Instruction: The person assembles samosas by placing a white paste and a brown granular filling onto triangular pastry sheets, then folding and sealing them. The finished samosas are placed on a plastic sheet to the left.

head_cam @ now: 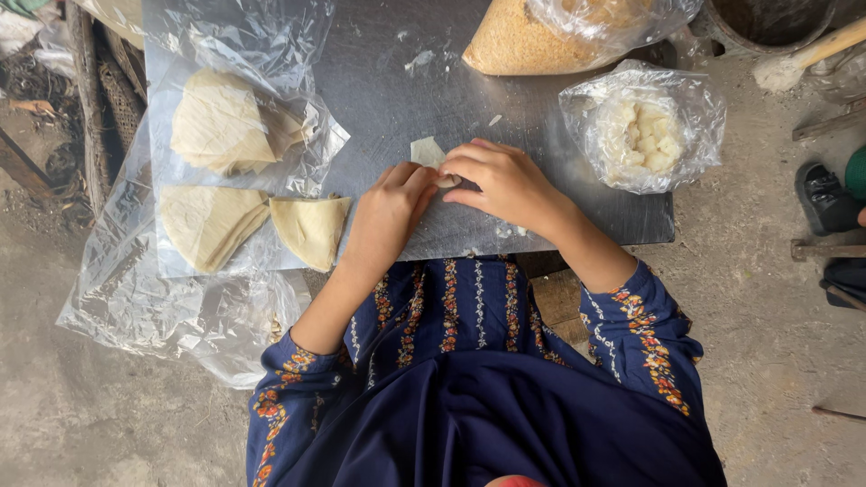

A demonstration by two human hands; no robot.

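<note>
Both hands meet over a small pale dough wrapper [427, 151] lying on a steel tray [388, 99]. My left hand [390, 209] pinches its near edge with fingers curled. My right hand [505, 183] covers the wrapper's right side, fingertips closed on it. Only the wrapper's far corner shows. Stacks of quarter-round dough sheets [221, 122] lie under clear plastic to the left, with a further stack [209, 224] and a single loose sheet [311, 228] nearer me.
A clear bag of white filling [645, 135] sits at the tray's right edge. A bag of brown crumbs [528, 41] lies at the far side. Loose plastic [153, 307] hangs off the left. A dark shoe [825, 197] rests on the concrete floor to the right.
</note>
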